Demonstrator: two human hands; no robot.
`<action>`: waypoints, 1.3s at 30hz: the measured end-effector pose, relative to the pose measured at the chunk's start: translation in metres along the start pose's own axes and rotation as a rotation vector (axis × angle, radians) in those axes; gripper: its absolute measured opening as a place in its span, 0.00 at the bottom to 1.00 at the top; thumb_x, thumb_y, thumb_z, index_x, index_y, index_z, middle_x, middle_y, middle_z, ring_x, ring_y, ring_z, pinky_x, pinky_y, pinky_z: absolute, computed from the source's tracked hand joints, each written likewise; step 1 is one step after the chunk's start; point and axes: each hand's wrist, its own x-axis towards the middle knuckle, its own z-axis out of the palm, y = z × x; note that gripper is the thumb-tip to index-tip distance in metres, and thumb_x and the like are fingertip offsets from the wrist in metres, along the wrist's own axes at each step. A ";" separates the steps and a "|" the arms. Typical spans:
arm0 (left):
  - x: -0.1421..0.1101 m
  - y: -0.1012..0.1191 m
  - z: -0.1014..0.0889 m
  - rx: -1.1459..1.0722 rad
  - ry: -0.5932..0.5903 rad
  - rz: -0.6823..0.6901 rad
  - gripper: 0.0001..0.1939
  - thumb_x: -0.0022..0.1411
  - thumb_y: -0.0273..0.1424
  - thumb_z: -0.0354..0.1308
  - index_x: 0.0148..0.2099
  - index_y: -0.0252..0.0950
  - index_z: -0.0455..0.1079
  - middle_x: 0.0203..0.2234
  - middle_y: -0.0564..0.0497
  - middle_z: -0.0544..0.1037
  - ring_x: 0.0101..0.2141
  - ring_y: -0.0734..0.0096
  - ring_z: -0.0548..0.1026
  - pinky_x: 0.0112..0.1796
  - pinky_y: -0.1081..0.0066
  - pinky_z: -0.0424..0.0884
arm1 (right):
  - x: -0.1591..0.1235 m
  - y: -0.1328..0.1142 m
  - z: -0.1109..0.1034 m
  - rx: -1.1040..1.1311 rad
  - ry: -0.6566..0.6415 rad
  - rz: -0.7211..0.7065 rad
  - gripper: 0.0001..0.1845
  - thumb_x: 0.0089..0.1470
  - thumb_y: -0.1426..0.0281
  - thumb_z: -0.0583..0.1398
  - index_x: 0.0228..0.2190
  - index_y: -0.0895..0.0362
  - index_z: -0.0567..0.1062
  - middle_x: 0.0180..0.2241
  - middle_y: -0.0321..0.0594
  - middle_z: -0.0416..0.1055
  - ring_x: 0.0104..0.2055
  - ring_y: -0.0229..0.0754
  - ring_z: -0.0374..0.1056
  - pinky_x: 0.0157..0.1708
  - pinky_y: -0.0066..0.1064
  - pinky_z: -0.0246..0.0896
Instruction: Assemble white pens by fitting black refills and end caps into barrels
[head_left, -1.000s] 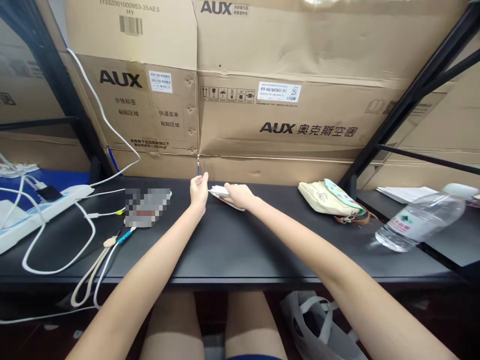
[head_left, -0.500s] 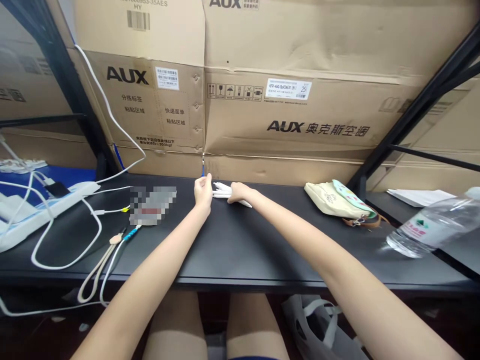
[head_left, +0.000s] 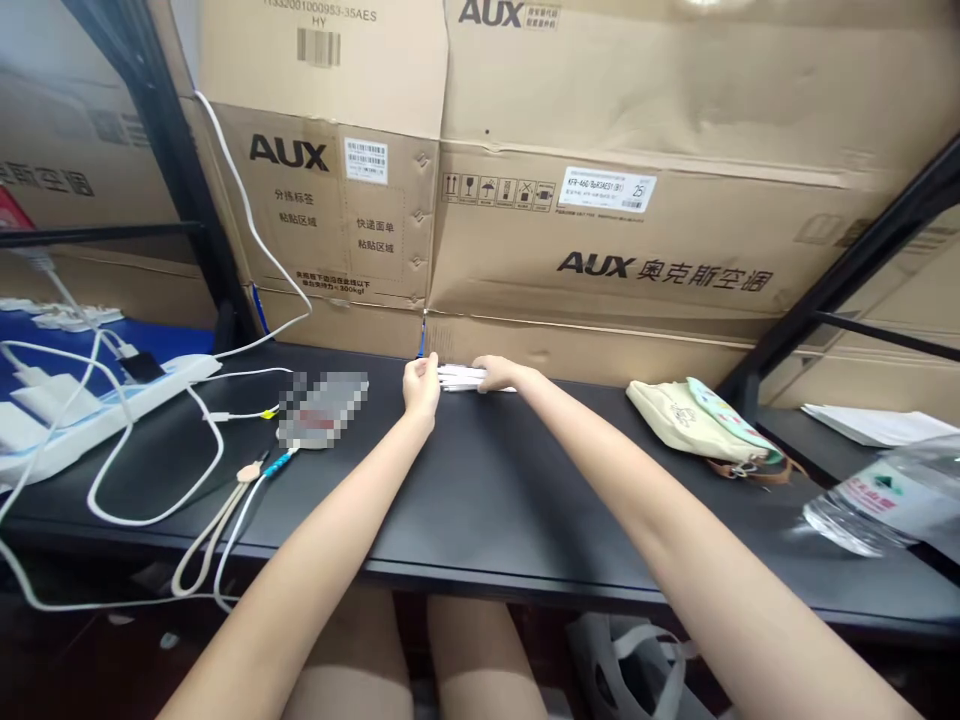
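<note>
A bundle of thin white sticks point(head_left: 460, 378) lies sideways at the back of the black desk, close to the cardboard. My left hand point(head_left: 421, 388) is at the left ends of the sticks, with its fingers bent against them and the thumb up. From above, my right hand point(head_left: 498, 374) wraps its fingers round the right part of the bundle. A few tips stick out past the right hand. The sticks lie nearly parallel; what exactly they are is too small to tell.
To the left are a white power strip point(head_left: 180, 372), looping white cables and a blurred-out device point(head_left: 322, 412) with a wrist strap point(head_left: 217, 530). At the right lie a cream pouch point(head_left: 675, 415), a clear bottle point(head_left: 885, 500) and white papers point(head_left: 877, 424). Cardboard point(head_left: 600, 240) stands behind.
The view has turned a little left, so everything sits further right. The sticks, fanned out before, now lie more evenly together between my hands.
</note>
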 end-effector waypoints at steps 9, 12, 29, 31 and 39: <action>-0.003 -0.003 -0.001 0.028 -0.038 -0.014 0.07 0.57 0.32 0.56 0.34 0.33 0.65 0.36 0.46 0.75 0.40 0.69 0.73 0.44 0.71 0.65 | -0.043 -0.020 0.040 -0.019 0.169 -0.129 0.25 0.61 0.65 0.47 0.58 0.60 0.59 0.62 0.56 0.49 0.63 0.57 0.47 0.56 0.51 0.47; -0.002 -0.005 -0.002 0.054 -0.049 -0.012 0.08 0.57 0.33 0.56 0.34 0.33 0.66 0.37 0.45 0.75 0.41 0.67 0.73 0.44 0.70 0.65 | -0.044 -0.019 0.046 -0.007 0.242 -0.133 0.23 0.61 0.71 0.46 0.56 0.64 0.61 0.60 0.59 0.53 0.61 0.57 0.52 0.55 0.48 0.49; 0.006 -0.019 -0.002 0.319 -0.173 0.180 0.08 0.54 0.25 0.53 0.39 0.33 0.65 0.39 0.42 0.74 0.42 0.63 0.73 0.45 0.64 0.67 | -0.061 -0.003 0.045 0.175 0.513 -0.089 0.06 0.53 0.73 0.56 0.31 0.61 0.74 0.38 0.51 0.69 0.42 0.49 0.63 0.42 0.38 0.59; 0.001 -0.015 -0.004 0.369 -0.230 0.275 0.10 0.52 0.23 0.53 0.40 0.34 0.66 0.40 0.43 0.74 0.45 0.62 0.71 0.48 0.61 0.64 | -0.068 -0.004 0.045 0.221 0.533 -0.113 0.06 0.54 0.72 0.56 0.32 0.60 0.73 0.37 0.48 0.70 0.40 0.46 0.65 0.42 0.36 0.60; -0.039 0.006 -0.004 0.594 -0.729 0.632 0.10 0.49 0.22 0.55 0.35 0.38 0.69 0.36 0.48 0.74 0.46 0.59 0.69 0.55 0.60 0.55 | -0.089 -0.020 0.042 1.461 0.481 0.073 0.23 0.35 0.52 0.66 0.23 0.57 0.69 0.20 0.34 0.66 0.19 0.34 0.59 0.20 0.28 0.60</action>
